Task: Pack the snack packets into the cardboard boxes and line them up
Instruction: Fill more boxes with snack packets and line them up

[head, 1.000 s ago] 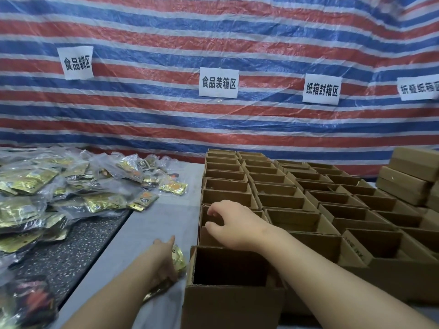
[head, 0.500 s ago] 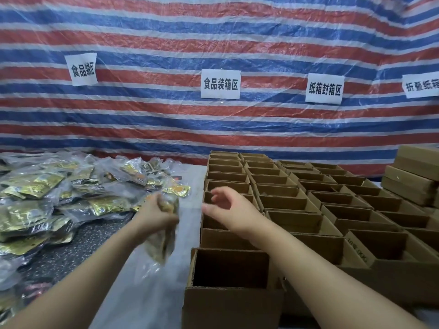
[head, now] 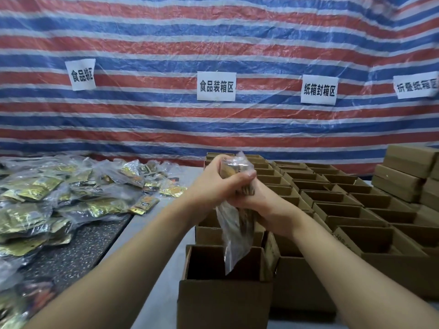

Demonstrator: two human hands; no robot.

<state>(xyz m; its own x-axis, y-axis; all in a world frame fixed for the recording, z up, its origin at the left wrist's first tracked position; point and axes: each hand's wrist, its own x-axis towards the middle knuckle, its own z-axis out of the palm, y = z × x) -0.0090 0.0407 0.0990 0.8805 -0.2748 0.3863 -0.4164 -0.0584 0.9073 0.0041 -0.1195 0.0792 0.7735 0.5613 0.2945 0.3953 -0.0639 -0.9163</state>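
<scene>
Both hands meet above the rows of open boxes (head: 337, 198), clenched around one clear bag (head: 237, 224) of snack packets. The left hand (head: 221, 184) wraps the bag's upper part, the right hand (head: 259, 200) grips just below it, and the two touch. The bag hangs upright, its loose lower end dangling into the mouth of the nearest box (head: 223, 288), which stands at the front of the left row. Whether the tip touches the box floor cannot be told.

To the left a heap of packets (head: 59, 198) in clear bags lies across the dark mat (head: 71, 252) and onto the grey table (head: 152, 233), well apart from the hands. At far right closed boxes (head: 406, 172) are stacked. Behind everything hangs a striped tarp (head: 213, 34) bearing four paper signs (head: 216, 86)
</scene>
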